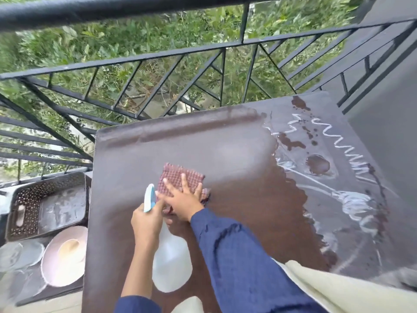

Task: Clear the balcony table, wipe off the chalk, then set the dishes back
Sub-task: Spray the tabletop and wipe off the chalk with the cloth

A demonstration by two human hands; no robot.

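- Head view: the left hand [146,222] curls its fingers round the spray bottle [172,267], likely kept ready for re-wetting.
- The right hand [183,201], fingers flat and spread, presses the cloth [178,177] onto the bench [225,150] at its centre.
- The chalk [352,199] lies unwiped at 3 o'clock.
- The dishes [65,256] wait off the bench at 8 o'clock.

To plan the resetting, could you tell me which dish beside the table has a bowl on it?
The pink plate, closest to the table: it carries a cream bowl, unlike the clear glass plates further left.
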